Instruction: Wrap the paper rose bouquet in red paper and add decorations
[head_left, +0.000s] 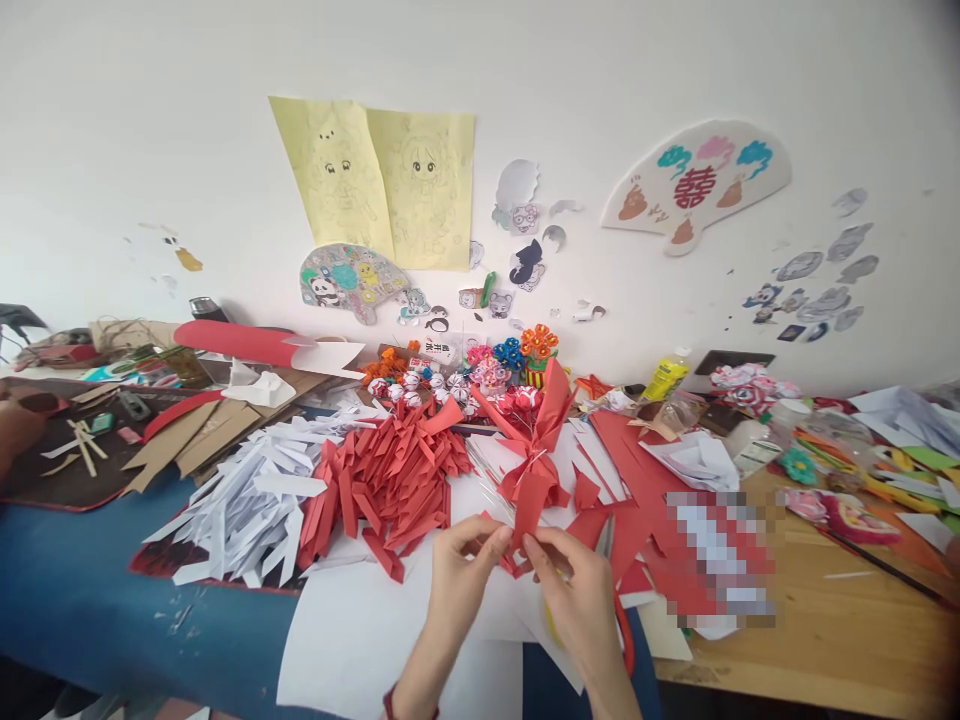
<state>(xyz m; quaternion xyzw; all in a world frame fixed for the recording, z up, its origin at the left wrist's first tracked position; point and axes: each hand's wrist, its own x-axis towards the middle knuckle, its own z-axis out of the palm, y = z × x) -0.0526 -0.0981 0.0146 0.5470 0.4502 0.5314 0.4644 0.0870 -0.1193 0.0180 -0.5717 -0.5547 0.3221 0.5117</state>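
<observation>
Watching from afar, hands at my clock's middle, I see white folded papers (251, 505) at nine and red folded papers (397, 470) at ten. My left hand (459, 575) pinches the red paper strip (529, 508), at twelve; my right hand (577, 580) pinches it too. I think I'm shaping it; the next move needs gentle, steady fingers.

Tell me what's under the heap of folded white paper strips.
A dark, red-edged mat shows at the lower left of the white heap, lying on the blue surface. The heap covers the rest, so anything else underneath is hidden.
</observation>
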